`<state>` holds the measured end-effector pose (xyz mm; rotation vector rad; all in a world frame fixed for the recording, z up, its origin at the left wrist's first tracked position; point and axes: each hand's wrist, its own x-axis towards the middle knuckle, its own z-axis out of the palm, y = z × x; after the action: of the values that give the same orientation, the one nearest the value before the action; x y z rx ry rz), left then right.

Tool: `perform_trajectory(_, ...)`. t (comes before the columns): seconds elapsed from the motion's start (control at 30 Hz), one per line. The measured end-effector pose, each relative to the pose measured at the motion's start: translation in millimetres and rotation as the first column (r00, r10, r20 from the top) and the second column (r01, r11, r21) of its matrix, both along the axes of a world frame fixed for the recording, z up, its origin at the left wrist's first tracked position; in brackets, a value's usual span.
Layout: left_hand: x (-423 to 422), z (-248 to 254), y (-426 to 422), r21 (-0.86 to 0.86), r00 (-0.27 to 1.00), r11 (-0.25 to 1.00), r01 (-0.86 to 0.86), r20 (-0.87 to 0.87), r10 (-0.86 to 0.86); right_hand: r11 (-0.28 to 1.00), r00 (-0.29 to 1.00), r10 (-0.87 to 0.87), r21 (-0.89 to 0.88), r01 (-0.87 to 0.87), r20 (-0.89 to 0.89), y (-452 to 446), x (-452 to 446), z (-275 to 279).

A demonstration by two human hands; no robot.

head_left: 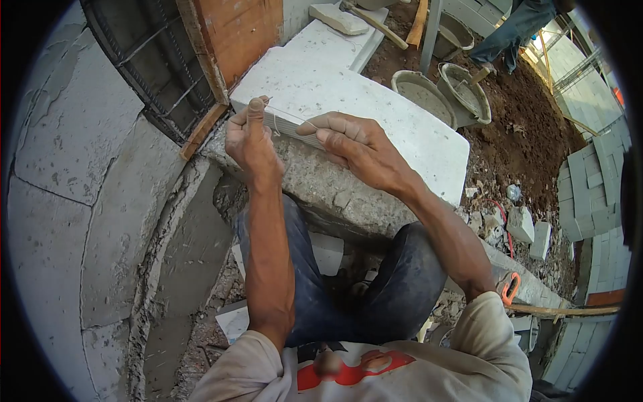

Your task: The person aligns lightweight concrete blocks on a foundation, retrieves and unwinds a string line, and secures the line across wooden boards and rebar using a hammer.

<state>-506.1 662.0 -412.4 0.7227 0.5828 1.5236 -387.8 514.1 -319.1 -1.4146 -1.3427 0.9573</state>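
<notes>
A thin pale string runs between my two hands, with a loose end dangling near my left fingers. My left hand is closed, thumb up, pinching the string; a small dark tip pokes out beside the thumb, too small to name. The fingers of my right hand are pressed together on the string's other end. Both hands are raised over the near edge of a white lightweight block, which lies on a rough concrete ledge in front of my knees.
Orange-brown formwork board and rebar stand at left, beside a grey block wall. Behind the block are mortar buckets, a hammer and another person's legs. An orange-handled saw is at right.
</notes>
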Motion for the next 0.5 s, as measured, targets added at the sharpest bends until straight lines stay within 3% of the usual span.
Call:
perform_trajectory(0.03, 1, -2, 2, 0.0, 1.0, 1.0, -0.001, 0.002, 0.001, 1.0, 1.0, 0.001, 0.0, -0.001, 0.002, 0, -1, -5)
perform_trajectory(0.07, 3, -4, 4, 0.017, 0.997, 0.997, -0.069, -0.032, 0.07, 0.991, 0.98, 0.023, 0.121, -0.048, 0.2, 1, -1, -14)
perform_trajectory(0.13, 3, -6, 5, 0.037, 0.988, 0.989, -0.14, -0.062, 0.142, 0.966, 0.919, 0.023, 0.229, -0.122, 0.393, -1, -8, -13)
perform_trajectory(0.2, 2, -6, 6, 0.103, 0.954, 0.97, -0.22, -0.184, 0.236, 0.988, 0.857, 0.094, 0.06, -0.144, 0.507, -6, -16, -5)
perform_trajectory(0.23, 2, -6, 5, 0.104, 0.954, 0.969, -0.224, -0.181, 0.24, 0.963, 0.827, 0.052, 0.191, -0.19, 0.56, -4, -16, -12)
perform_trajectory(0.33, 3, -2, 0, 0.121, 0.959, 0.967, -0.226, -0.145, 0.242, 0.935, 0.885, 0.031, 0.3, -0.19, 0.465, -7, -20, -4)
perform_trajectory(0.4, -1, 4, -3, 0.179, 0.939, 0.96, -0.215, -0.234, 0.254, 0.923, 0.873, 0.044, 0.314, -0.221, 0.485, -11, -21, -2)
perform_trajectory(0.5, -2, 12, -7, 0.133, 0.983, 0.981, -0.14, -0.1, 0.154, 0.921, 0.848, 0.086, 0.283, -0.267, 0.523, -13, -19, 7)
